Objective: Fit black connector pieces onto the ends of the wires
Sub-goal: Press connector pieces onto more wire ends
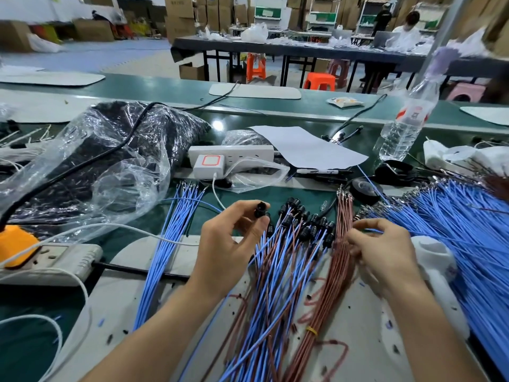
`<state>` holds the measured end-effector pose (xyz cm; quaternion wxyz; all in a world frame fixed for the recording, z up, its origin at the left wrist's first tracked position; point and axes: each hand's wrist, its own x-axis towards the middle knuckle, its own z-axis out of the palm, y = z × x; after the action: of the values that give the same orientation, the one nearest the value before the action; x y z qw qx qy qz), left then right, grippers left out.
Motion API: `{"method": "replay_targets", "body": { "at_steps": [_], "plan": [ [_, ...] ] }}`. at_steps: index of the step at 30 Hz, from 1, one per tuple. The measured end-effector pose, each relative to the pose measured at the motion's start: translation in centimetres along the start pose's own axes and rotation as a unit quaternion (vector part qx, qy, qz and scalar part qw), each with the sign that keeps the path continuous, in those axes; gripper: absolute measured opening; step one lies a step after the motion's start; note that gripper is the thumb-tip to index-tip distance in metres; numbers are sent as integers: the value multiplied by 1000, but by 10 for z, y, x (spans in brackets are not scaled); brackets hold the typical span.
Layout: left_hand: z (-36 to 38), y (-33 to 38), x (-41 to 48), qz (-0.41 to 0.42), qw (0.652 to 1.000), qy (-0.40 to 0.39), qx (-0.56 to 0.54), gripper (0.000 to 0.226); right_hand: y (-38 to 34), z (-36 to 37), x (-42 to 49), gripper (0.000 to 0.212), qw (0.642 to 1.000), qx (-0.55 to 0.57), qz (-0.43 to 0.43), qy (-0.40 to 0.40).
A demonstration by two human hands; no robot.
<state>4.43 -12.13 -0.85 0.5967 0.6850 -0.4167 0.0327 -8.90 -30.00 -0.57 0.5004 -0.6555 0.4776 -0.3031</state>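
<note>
Near: white mat [358,340], bearing a fanned sheaf of blue and brown wires [278,274] whose far ends carry fitted black connectors [303,217]. Brown wire bundle [340,244] lies just right of the sheaf (yellow tie on its near part).

Left hand [228,244]: thumb and fingers pinch one black connector piece [260,209], raised over the sheaf's left edge.

Right hand [385,252]: fingers curled at the brown bundle's right edge, pinching a single blue wire [373,230].

Loose blue wires [170,244] left of the left hand; blue wire heap [468,230] at right. Grey power strip [55,260] near left.

Farther: black tape roll [366,188], clear plastic bag [110,150] of dark parts, white power strip [231,153], paper sheet [308,147], water bottle [405,125].
</note>
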Motion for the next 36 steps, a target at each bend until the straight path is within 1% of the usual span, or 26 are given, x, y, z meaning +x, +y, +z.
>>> {"method": "replay_targets", "body": {
  "at_steps": [1, 2, 3, 4, 6, 8, 11, 13, 15, 16, 17, 19, 21, 23, 25, 26, 28, 30, 32, 34, 36],
  "plan": [
    [0, 1, 0, -4, 1000, 5, 16, 20, -3, -1, -1, 12, 998, 63, 12, -29],
    [-2, 1, 1, -7, 1000, 8, 27, 21, -7, 0, -3, 15, 990, 118, 24, -69],
    [-3, 1, 2, -7, 1000, 4, 28, 22, -11, 1, -7, 19, 981, 158, 25, -113],
    [-3, 1, 3, -5, 1000, -12, 17, 24, -14, 3, -12, 21, 973, 173, 10, -154],
    [-3, 2, 2, -2, 997, -69, -40, 29, -20, 9, -24, 24, 965, 154, -59, -202],
    [0, 3, 0, -17, 988, -121, -94, 30, -24, 18, -36, 27, 958, 109, -140, -226],
    [5, -1, -3, -16, 986, -133, -99, 24, -22, 29, -45, 31, 945, -7, -243, -220],
    [6, -3, -3, -38, 984, -125, -123, 20, -18, 31, -44, 26, 936, -54, -272, -215],
    [5, -3, -1, -69, 973, -108, -193, 18, -15, 31, -42, 13, 934, -73, -272, -221],
    [3, -4, 1, -82, 965, -87, -235, 17, -14, 30, -41, 8, 933, -90, -263, -230],
    [0, -5, 4, -90, 955, -61, -276, 18, -14, 28, -40, 7, 928, -112, -253, -249],
    [-7, -8, 10, -104, 937, -10, -335, 19, -15, 22, -37, 15, 914, -139, -224, -309],
    [-11, -10, 14, -112, 922, 28, -371, 19, -17, 15, -34, 19, 903, -121, -190, -365],
    [-13, -10, 15, -113, 912, 48, -391, 18, -17, 9, -30, 24, 894, -108, -164, -404],
    [-11, -11, 15, -111, 911, 47, -396, 17, -15, 6, -27, 23, 887, -103, -146, -425],
    [-10, -11, 14, -108, 914, 45, -388, 19, -14, 6, -26, 23, 890, -87, -134, -427],
    [-8, -10, 14, -103, 925, 35, -364, 21, -12, 5, -23, 20, 910, 3, -84, -405],
    [-6, -7, 12, -104, 932, 15, -348, 17, -10, 6, -18, 20, 933, 117, -31, -339],
    [-4, -4, 9, -107, 941, -18, -321, 16, -10, 8, -16, 19, 943, 205, 0, -263],
    [0, -2, 5, -93, 958, -57, -267, 17, -10, 8, -16, 19, 933, 295, 16, -208],
    [3, -1, 1, -77, 964, -94, -238, 20, -13, 6, -15, 19, 910, 370, 26, -185]
  ]
}}
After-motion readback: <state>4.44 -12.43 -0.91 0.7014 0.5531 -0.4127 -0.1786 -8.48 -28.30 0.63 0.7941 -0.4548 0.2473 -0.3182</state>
